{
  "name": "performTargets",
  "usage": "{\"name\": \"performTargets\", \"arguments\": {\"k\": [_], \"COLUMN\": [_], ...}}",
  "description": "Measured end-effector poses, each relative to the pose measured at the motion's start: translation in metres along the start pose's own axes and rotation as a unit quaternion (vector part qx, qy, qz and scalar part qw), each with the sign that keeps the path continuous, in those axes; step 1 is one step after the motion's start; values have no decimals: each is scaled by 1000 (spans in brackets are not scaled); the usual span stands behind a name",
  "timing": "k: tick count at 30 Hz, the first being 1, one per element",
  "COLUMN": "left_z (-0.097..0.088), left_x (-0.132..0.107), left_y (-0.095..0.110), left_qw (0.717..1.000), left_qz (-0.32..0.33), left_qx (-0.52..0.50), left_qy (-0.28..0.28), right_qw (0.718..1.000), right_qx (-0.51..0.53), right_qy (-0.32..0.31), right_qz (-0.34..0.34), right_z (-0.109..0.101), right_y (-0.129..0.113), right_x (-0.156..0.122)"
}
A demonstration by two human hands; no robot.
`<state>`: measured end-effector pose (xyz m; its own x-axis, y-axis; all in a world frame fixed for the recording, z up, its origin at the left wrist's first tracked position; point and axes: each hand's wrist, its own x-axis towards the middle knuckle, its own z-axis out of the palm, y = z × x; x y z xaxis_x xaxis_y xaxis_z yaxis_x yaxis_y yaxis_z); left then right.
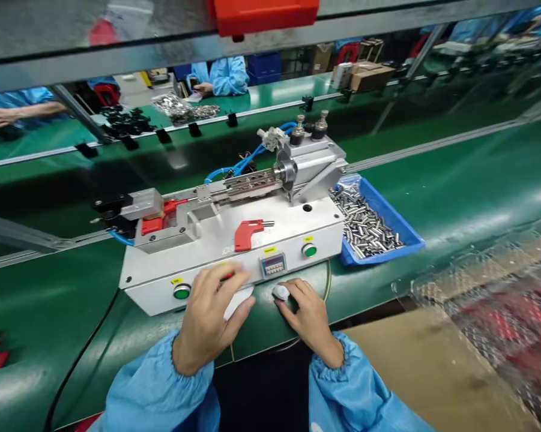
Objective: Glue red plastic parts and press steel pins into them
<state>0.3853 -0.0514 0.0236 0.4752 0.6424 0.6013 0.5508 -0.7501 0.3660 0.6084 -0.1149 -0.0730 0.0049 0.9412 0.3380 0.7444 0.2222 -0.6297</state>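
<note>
My left hand (pixel 214 315) is raised in front of a white bench machine (pixel 162 264), its fingers apart and slightly blurred. A flat white piece (pixel 238 302) shows between its thumb and fingers; I cannot tell whether they touch it. My right hand (pixel 308 312) is closed, with thumb and forefinger round a small whitish wad (pixel 280 292) just above the green bench. On the machine top lies a red, bent plastic piece with a metal pin (pixel 248 234). Another red piece (pixel 153 224) sits in the fixture at the machine's left end.
A blue tray (pixel 387 216) of short metal pins stands right of the machine. Bagged red parts (pixel 504 318) and cardboard (pixel 396 360) lie at right. A black cable (pixel 87 348) runs along the left. A metal shelf with a red bin (pixel 265 15) hangs overhead. Co-workers sit beyond.
</note>
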Motion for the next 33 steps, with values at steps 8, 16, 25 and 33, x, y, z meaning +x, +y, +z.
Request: {"name": "performTargets", "arguments": {"k": [8, 16, 25, 33], "left_z": [24, 16, -8, 9], "left_x": [61, 52, -21, -43], "left_y": [-16, -12, 29, 37], "left_qw": [987, 1000, 716, 621], "left_qz": [6, 4, -364, -426], "left_qx": [149, 28, -580, -646], "left_qy": [-66, -4, -138, -127], "right_qw": [1000, 1000, 966, 910], "right_qx": [-10, -8, 234, 409], "right_qy": [14, 11, 107, 22], "right_qz": [-23, -23, 25, 68], "right_z": [-2, 1, -46, -37], "right_y": [2, 8, -43, -80], "right_x": [2, 2, -15, 0]}}
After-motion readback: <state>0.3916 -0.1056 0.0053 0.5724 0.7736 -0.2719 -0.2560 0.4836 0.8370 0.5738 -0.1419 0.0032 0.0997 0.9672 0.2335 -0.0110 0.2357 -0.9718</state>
